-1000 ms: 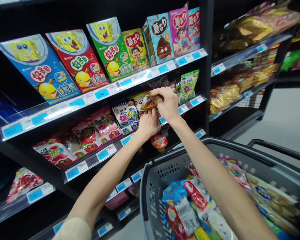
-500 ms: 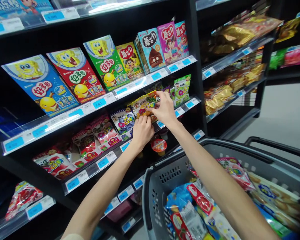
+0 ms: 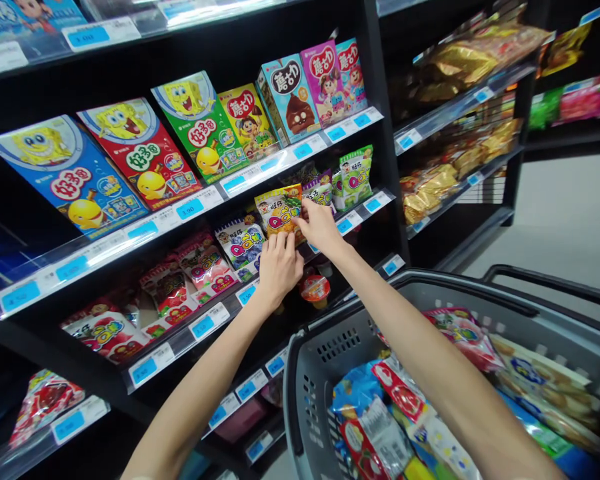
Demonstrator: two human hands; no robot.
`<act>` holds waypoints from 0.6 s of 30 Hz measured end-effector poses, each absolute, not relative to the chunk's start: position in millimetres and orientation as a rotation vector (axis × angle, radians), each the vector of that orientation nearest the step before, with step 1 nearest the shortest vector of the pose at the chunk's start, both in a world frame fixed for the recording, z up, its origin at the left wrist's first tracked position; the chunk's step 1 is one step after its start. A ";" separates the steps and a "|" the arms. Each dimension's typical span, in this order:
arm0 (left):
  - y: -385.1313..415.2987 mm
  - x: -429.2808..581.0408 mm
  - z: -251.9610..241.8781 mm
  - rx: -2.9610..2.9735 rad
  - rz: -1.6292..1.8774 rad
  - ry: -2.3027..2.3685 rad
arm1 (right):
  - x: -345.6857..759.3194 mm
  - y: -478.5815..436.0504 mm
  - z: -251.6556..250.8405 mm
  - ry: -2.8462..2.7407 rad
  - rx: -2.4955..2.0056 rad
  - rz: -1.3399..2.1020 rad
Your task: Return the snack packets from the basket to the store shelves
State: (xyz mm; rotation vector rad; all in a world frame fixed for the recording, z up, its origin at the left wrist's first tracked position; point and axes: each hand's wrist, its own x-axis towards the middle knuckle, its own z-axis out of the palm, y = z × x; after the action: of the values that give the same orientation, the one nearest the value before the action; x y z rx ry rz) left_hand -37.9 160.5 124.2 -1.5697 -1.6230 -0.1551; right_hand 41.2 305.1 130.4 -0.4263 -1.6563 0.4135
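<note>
A yellow-orange gummy candy bag (image 3: 279, 208) stands nearly upright on the lower shelf. My right hand (image 3: 319, 228) pinches its right edge between thumb and fingers. Below it, my left hand (image 3: 280, 265) has its fingers curled against the bag's lower front, hiding the bottom edge. A blue-and-white gummy bag (image 3: 241, 245) leans just left of the held one. To the right are a purple-and-white gummy bag (image 3: 321, 192), partly behind my right hand, and a green gummy bag (image 3: 356, 176).
A grey shopping basket (image 3: 296, 373) full of snack packets is below my right forearm. Snack boxes (image 3: 180, 127) line the shelf above, whose price-tag edge (image 3: 187, 210) overhangs the bags. Gold packets (image 3: 433, 190) fill the shelves at right.
The yellow-orange bag was tilted and bent; now it stands straighter with its front facing me. My right hand has come down from its top corner to its right edge. The view has shifted slightly.
</note>
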 end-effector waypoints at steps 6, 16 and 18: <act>159.4 -36.5 127.4 -1.512 -0.264 -1.596 | 45.6 283.9 133.9 -1.545 -0.388 0.286; 159.5 -35.6 124.4 -1.680 -0.366 -1.716 | 64.0 297.3 142.0 -1.997 -0.358 0.232; 157.4 -34.2 124.6 -1.743 -0.361 -1.758 | 69.0 295.8 147.7 -2.146 -0.427 0.144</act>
State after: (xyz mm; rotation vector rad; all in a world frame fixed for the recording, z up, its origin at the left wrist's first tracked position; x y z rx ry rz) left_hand -34.2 157.4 124.6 -1.7427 -1.7581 -0.3612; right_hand 69.0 295.8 147.7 -0.4271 -2.1457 0.1436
